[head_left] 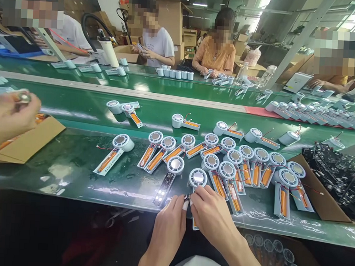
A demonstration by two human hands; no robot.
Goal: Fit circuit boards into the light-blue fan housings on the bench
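At the table's front edge, a pale blue handheld fan (198,178) lies with its round head pointing away from me. My right hand (213,210) is closed over its handle, hiding most of it. My left hand (170,220) pinches beside it, fingertips meeting those of the right hand at a small dark part too hidden to name. Left of my hands lies a fan (176,165) whose handle bears a black circuit board (164,190) with lit white lights. To the right, several fans (227,170) show orange batteries and thin wires in open handles.
A carton of black circuit boards (335,181) stands at right. Another person's hand (11,116) reaches in at left above a cardboard box (31,141). More fans lie on the green belt (154,116). Several people sit across it. A box of fans (278,249) is below right.
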